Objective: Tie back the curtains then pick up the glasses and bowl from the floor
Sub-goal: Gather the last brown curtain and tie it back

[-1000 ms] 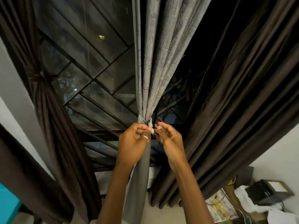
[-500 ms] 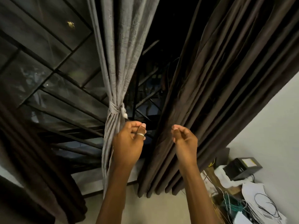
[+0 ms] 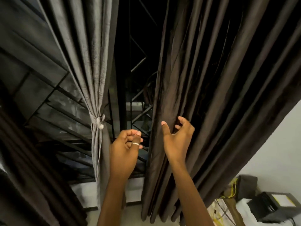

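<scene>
Brown curtain (image 3: 203,95) hangs loose, right of the tied grey curtain (image 3: 91,75).
Right hand (image 3: 177,139) spreads wide against its folds, apparently to gather them; left hand (image 3: 124,149), loosely curled and empty, hovers between both curtains.

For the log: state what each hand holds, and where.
Left hand: nothing. Right hand: thumb and fingers either side of a fold near the inner edge of the brown curtain; firm grip cannot be told.
</scene>
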Tool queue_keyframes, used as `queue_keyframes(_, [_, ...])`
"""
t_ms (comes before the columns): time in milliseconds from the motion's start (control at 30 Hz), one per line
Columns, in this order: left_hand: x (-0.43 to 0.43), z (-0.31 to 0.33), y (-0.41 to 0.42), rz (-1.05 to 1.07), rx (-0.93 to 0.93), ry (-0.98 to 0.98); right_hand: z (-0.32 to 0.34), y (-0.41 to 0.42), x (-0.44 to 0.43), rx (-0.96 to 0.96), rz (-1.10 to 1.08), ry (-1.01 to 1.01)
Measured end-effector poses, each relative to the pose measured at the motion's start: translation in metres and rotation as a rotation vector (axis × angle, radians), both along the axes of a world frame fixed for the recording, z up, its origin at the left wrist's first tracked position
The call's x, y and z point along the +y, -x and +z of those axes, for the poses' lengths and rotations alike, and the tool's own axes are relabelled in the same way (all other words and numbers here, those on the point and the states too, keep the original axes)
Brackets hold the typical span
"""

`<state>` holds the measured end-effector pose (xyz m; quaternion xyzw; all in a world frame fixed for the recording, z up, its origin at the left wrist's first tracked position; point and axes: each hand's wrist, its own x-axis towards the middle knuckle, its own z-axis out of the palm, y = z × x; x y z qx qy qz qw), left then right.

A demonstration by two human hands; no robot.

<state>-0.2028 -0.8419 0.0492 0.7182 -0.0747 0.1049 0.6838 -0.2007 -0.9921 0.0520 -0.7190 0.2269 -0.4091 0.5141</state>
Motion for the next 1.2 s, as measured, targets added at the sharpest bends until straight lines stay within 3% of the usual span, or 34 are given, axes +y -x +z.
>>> queue_keyframes(267, [-0.015,0.011,0.020,0.052,-0.041,-0.026,-0.003,0.006,-0.008,-0.018,0.155,0.069])
queue_keyframes(533, [-0.036,0.034,0.015,0.104,-0.197,-0.196,-0.004,0.010,0.014,-0.054,0.331,0.209])
queue_keyframes(833, [-0.045,0.045,-0.013,0.314,-0.229,-0.316,0.012,0.015,0.014,-0.018,0.535,0.279])
queue_keyframes(933, [-0.041,0.043,-0.022,0.290,-0.227,-0.274,0.022,0.019,-0.001,-0.049,0.376,0.246])
queue_keyframes(1067, [-0.032,0.040,-0.028,0.252,-0.213,-0.213,0.032,0.022,-0.020,-0.165,-0.173,0.271])
queue_keyframes(1200, [-0.029,0.041,-0.028,0.219,-0.205,-0.215,0.040,0.019,-0.029,-0.067,-0.156,0.232])
